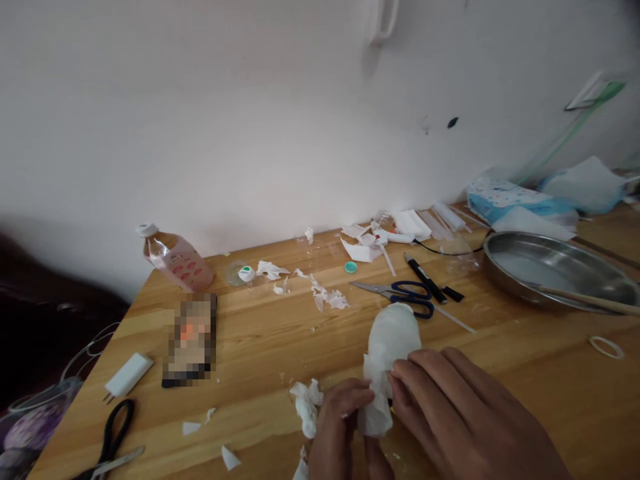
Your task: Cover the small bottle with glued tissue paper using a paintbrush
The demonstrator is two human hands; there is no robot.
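Observation:
A rounded, bottle-shaped object wrapped in white tissue paper (395, 333) is tilted above the table's near side. My left hand (345, 420) closes its thumb and fingers round the lower end, where the tissue hangs loose. The fingertips of my right hand (465, 413) are bent and press against the object's right side. What lies under the tissue is hidden. Crumpled tissue (307, 403) lies just left of my left hand. Beyond the wrapped object are blue-handled scissors (400, 292), partly open, and a black marker (425, 277) with its cap off beside it.
At the right stands a metal basin (505, 270) of cloudy liquid, a wooden stick across it. A pink drink bottle (183, 263), a phone (191, 340), a white charger (129, 375) and black-handled scissors (117, 430) lie left. Along the wall are paper scraps, a glue gun (395, 237) and a tissue pack (520, 200).

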